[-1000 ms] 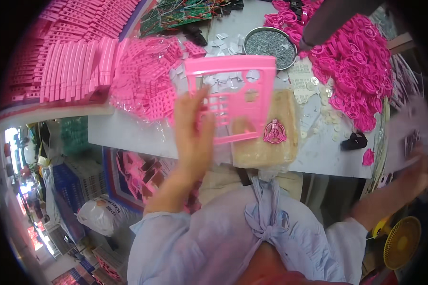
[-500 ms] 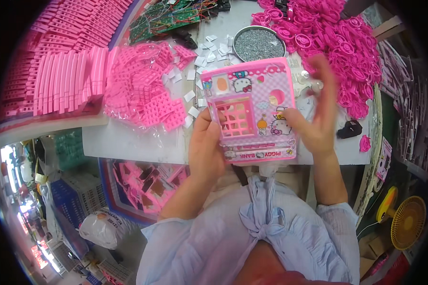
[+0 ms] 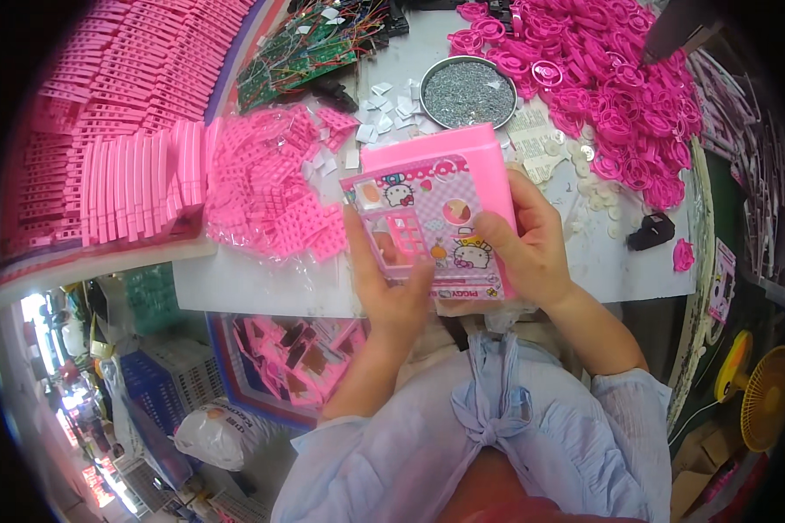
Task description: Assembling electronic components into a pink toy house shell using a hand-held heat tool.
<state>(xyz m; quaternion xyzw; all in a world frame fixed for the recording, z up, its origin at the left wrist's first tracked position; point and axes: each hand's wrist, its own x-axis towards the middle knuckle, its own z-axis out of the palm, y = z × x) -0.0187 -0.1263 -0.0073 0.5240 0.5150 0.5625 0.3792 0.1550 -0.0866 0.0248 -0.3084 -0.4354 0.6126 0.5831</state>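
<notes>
A pink plastic panel (image 3: 494, 166) is held upright over the near edge of the table. In front of it, shifted left and down, sits a printed sheet (image 3: 445, 187) with cartoon pictures, a round hole and a window opening; a pink grid shows at the window. My left hand (image 3: 391, 292) grips the sheet's left and lower side, thumb on its front. My right hand (image 3: 536, 244) is closed around the panel's right side, its thumb pressing on the sheet near the round hole. Fingers behind the panel are mostly hidden.
A round tray (image 3: 424, 96) of small metal screws stands beyond the panel. Pink ring-shaped parts (image 3: 602, 96) are heaped at right, with a black part (image 3: 651, 231) nearer. Bagged pink grids (image 3: 266, 174), wired circuit boards (image 3: 310, 61) and stacked pink strips (image 3: 139, 183) lie left.
The printed sheet has moved left and down against the pink panel, baring the panel's top and right side. My right hand has closed around the panel's right side; my left thumb moved onto the sheet.
</notes>
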